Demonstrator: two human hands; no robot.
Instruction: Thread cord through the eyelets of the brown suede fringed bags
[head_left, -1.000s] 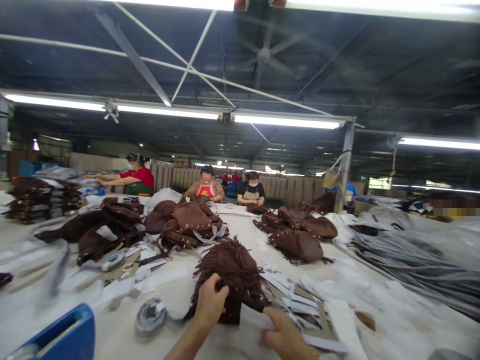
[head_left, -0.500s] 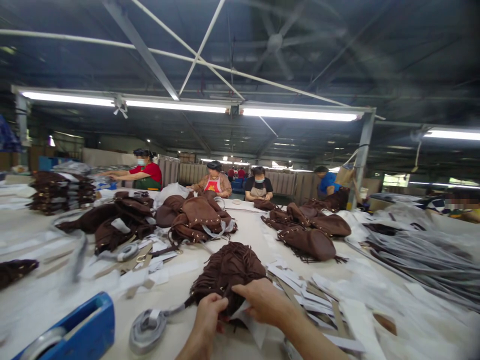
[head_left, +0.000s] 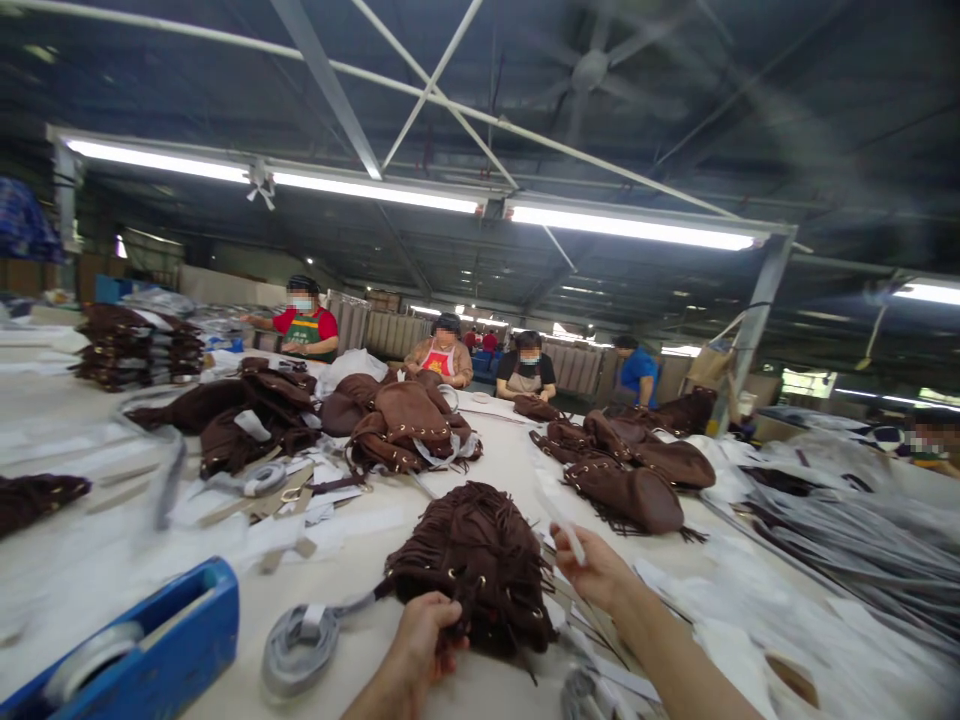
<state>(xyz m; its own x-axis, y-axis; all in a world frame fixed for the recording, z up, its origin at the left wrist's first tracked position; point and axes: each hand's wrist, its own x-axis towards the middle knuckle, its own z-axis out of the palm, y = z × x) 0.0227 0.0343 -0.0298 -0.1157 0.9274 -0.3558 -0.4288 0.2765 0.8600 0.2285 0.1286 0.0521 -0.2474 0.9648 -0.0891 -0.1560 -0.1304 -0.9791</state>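
A dark brown fringed drawstring bag with metal eyelets lies in front of me on the table. My left hand is closed at its near edge, thumb and fingers pinching dark cord or material beside the eyelets. To the right of the bag, my right hand is raised and closed on a white paper strip, apart from the bag. A coiled grey-wrapped strap lies left of my left hand, and its wrapped length runs up to the bag's side.
A blue tape dispenser stands front left. More brown bags lie across the table, with another group at right. Paper scraps and grey-wrapped straps lie about. Co-workers are at the far side.
My right hand has left the bag and moved right and up with a white strip. My left hand stays at the bag's near edge. The view has tilted slightly.
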